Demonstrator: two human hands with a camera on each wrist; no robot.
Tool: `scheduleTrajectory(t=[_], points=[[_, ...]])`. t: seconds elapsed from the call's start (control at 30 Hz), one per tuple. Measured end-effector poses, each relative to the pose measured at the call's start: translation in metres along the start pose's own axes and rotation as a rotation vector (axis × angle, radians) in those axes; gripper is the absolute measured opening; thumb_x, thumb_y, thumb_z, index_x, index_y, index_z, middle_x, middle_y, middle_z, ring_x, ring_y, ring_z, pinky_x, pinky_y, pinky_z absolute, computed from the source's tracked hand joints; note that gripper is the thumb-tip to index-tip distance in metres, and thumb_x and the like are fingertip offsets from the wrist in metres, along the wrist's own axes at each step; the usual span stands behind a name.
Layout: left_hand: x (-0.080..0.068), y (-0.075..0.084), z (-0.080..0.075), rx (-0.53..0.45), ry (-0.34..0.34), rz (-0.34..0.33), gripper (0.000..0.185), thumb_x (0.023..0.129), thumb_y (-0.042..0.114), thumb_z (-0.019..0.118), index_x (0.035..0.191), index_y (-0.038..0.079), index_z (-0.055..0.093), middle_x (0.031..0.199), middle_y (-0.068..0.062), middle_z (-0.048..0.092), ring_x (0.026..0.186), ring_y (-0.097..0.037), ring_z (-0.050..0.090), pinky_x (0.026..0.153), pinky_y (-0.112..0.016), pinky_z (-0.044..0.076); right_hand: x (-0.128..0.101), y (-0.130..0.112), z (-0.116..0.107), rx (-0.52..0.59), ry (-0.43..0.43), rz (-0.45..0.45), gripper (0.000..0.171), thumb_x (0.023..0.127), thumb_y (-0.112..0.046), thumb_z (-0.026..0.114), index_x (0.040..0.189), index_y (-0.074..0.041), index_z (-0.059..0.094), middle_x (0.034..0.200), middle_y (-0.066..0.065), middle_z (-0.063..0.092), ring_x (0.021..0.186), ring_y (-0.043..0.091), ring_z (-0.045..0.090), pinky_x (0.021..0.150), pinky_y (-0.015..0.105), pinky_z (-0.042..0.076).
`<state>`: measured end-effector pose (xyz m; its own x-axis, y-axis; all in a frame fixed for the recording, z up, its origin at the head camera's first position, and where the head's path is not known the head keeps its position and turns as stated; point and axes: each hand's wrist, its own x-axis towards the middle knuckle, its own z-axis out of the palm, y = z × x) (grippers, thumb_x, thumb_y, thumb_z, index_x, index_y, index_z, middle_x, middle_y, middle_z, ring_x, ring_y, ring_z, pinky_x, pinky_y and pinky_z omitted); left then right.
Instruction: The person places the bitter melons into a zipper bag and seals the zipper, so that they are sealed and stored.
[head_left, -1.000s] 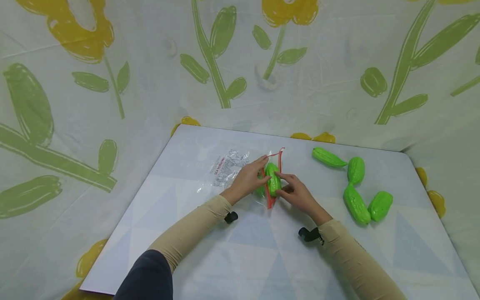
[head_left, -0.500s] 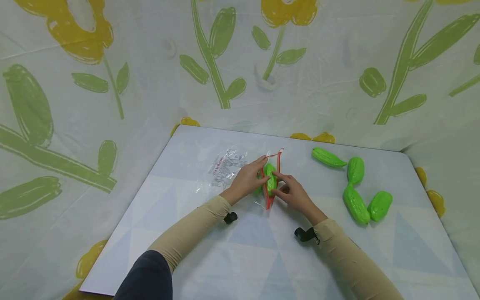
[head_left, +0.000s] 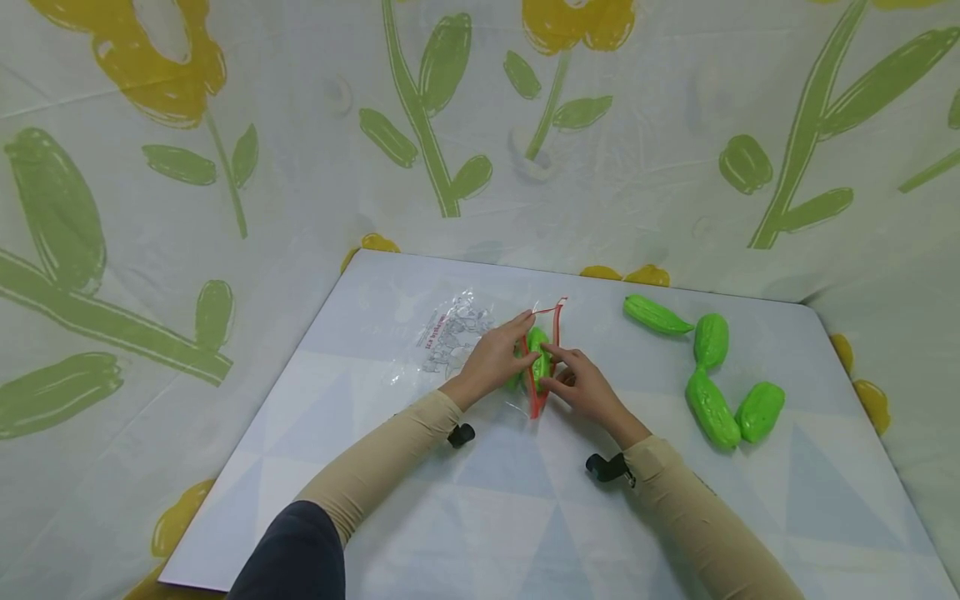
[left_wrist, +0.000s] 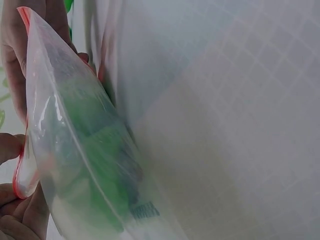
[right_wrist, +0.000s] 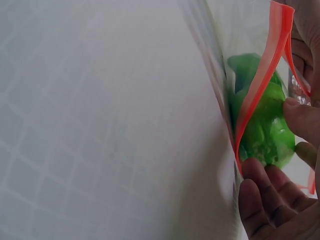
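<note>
A clear zip bag point(head_left: 450, 337) with a red-edged mouth lies on the table, its opening toward the right. My left hand point(head_left: 491, 358) holds the bag's mouth; in the left wrist view, fingers point(left_wrist: 12, 195) of that hand grip the red rim. A bright green gourd-like vegetable point(head_left: 538, 358) sits partly inside the mouth. My right hand point(head_left: 588, 387) pinches its outer end, and in the right wrist view the fingertips point(right_wrist: 252, 170) touch its lower end. Through the bag's plastic in the left wrist view, blurred green point(left_wrist: 95, 150) shows; its exact shape is hard to tell.
Several more green vegetables lie at the right: one at the back point(head_left: 657, 314), a touching pair point(head_left: 712, 408) and a stubby one point(head_left: 761, 412). The pale table point(head_left: 480, 517) meets a flower-print cloth point(head_left: 645, 192) behind.
My right hand has moved a little left, and the green vegetable has gone further into the bag. My left hand stays nearly still at the bag's mouth.
</note>
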<state>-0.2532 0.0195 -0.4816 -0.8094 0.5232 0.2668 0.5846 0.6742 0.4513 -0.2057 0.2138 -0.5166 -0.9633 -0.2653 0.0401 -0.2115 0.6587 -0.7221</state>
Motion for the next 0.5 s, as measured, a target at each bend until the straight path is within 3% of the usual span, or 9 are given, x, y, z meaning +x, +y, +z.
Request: scheduleTrajectory(t=[0.5], points=[[-0.0009, 0.0008, -0.0001, -0.012, 0.004, -0.008, 0.067, 0.085, 0.035, 0.066, 0.141, 0.009, 0.040, 0.147, -0.002, 0.035, 0.130, -0.018, 0.040, 0.103, -0.028, 0.037, -0.0047, 0.0046, -0.0024, -0.012, 0.013, -0.032, 0.059, 0.086, -0.040, 0.064, 0.140, -0.034, 0.041, 0.113, 0.002, 0.052, 0.084, 0.015, 0.059, 0.075, 0.032, 0.053]])
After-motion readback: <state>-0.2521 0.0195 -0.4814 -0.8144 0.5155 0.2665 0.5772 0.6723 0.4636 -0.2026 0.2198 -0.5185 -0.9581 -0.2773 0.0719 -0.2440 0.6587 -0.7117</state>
